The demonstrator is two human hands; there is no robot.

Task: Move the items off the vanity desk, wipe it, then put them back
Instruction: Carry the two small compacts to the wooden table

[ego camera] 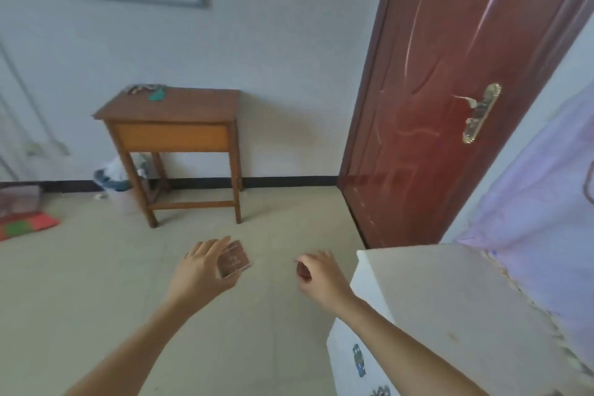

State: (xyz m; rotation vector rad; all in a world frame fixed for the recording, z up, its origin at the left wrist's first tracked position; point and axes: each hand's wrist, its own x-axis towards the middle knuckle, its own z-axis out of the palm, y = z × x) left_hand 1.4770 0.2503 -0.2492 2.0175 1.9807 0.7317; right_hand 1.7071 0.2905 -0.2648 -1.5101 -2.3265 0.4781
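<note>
Our left hand carries a small reddish-brown booklet, its grip pinching the edges, away from the white vanity tabletop on our right; we judge it is headed for the brown wooden side table by the wall. Our right hand has its grip curled round a small dark reddish object. The booklet's pale lettering is too blurred to read.

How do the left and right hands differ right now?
The left hand grips a flat reddish-brown box, fingers spread; the right hand curls round something small and dark. The left hand is over the floor; the right hand is beside the white desk. Both carry something.
</note>
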